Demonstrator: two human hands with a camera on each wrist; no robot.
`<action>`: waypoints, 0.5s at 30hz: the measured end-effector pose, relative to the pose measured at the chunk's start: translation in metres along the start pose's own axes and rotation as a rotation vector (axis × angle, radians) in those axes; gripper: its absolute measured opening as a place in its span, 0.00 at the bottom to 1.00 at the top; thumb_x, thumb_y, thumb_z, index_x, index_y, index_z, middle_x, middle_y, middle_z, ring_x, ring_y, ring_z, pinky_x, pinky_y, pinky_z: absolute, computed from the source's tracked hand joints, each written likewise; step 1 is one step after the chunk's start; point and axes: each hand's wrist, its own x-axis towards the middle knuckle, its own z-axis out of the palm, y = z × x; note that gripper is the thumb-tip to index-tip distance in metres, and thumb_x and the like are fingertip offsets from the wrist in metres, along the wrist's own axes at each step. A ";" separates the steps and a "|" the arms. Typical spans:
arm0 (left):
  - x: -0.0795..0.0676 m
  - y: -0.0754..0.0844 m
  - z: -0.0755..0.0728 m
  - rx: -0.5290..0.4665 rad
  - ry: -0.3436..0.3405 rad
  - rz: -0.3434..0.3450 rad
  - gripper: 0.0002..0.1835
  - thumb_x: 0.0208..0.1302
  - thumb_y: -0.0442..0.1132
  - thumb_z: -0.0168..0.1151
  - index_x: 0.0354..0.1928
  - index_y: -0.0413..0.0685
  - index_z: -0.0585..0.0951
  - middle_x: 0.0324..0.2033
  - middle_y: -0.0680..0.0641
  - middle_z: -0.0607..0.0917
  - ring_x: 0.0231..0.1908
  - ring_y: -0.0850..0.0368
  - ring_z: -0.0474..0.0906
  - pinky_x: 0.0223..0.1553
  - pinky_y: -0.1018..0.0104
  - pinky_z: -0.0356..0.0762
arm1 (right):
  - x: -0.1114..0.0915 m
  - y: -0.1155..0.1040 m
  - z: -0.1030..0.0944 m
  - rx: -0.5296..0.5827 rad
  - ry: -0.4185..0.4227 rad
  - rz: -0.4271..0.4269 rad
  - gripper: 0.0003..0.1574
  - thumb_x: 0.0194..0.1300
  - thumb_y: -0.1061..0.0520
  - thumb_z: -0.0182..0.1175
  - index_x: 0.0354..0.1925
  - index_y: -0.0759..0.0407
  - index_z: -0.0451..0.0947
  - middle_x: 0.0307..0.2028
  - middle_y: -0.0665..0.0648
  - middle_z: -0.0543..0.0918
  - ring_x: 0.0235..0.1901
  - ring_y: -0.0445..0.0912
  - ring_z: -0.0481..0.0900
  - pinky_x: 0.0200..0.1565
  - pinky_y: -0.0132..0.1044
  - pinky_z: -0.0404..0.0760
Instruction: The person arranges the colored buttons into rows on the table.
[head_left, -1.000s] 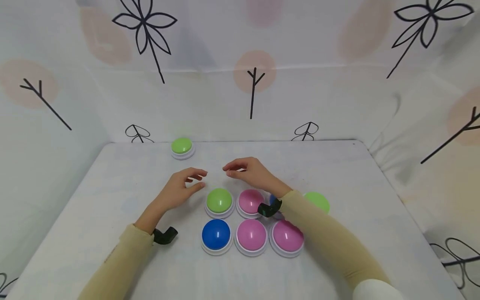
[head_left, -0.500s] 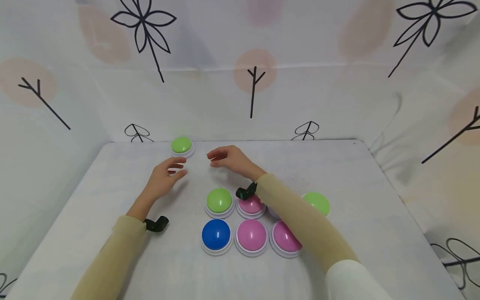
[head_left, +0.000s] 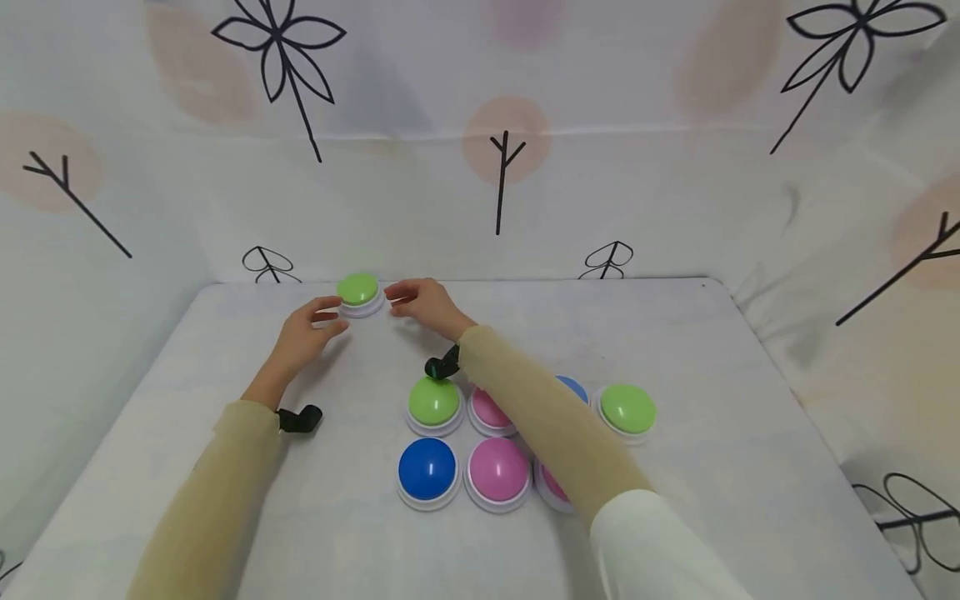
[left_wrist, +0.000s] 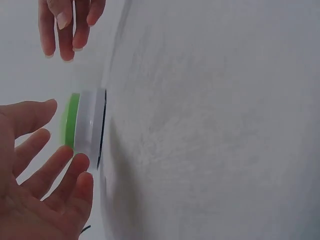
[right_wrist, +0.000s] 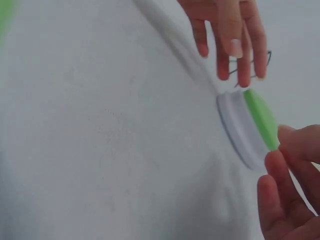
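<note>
A push button with a green dome and white base [head_left: 357, 292] stands at the table's far edge, left of centre. My left hand [head_left: 303, 335] is at its left side with fingers spread and gently bent, fingertips close to the base. On the other side my right hand [head_left: 429, 307] has its fingers pointing at the same button, a small gap showing in the head view. The left wrist view shows the green button [left_wrist: 85, 127] side-on, flat on the table, between the two hands. In the right wrist view the button [right_wrist: 245, 127] likewise lies between both hands' fingers.
Nearer the body, several more buttons stand in two rows: a green one [head_left: 434, 402], a blue one [head_left: 427, 469], a pink one [head_left: 498, 470] and a green one at right [head_left: 628, 408]. My right sleeve [head_left: 555, 417] crosses over some. A patterned cloth wall [head_left: 420, 200] rises behind the table.
Both hands have moved forward and left, from above the middle of the table to either side of the far green button. The buttons stay in place.
</note>
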 end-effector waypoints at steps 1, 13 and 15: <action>0.003 -0.001 -0.002 -0.004 0.000 -0.019 0.31 0.70 0.41 0.61 0.72 0.45 0.66 0.69 0.37 0.68 0.67 0.38 0.66 0.59 0.43 0.72 | 0.004 0.001 0.003 0.003 0.016 0.007 0.24 0.64 0.64 0.66 0.59 0.61 0.79 0.55 0.57 0.83 0.52 0.44 0.82 0.49 0.31 0.79; 0.033 -0.006 -0.004 -0.001 -0.015 -0.010 0.34 0.69 0.37 0.61 0.74 0.42 0.63 0.71 0.36 0.65 0.69 0.37 0.62 0.64 0.43 0.68 | 0.025 0.014 0.023 -0.014 0.121 0.068 0.26 0.59 0.65 0.69 0.57 0.59 0.81 0.52 0.56 0.85 0.50 0.44 0.83 0.48 0.28 0.79; 0.033 -0.008 -0.004 -0.002 -0.012 -0.001 0.33 0.69 0.36 0.62 0.74 0.41 0.63 0.70 0.35 0.67 0.68 0.37 0.63 0.63 0.44 0.68 | 0.025 0.014 0.026 -0.013 0.117 0.070 0.27 0.59 0.65 0.69 0.58 0.58 0.81 0.53 0.56 0.85 0.50 0.45 0.83 0.49 0.28 0.78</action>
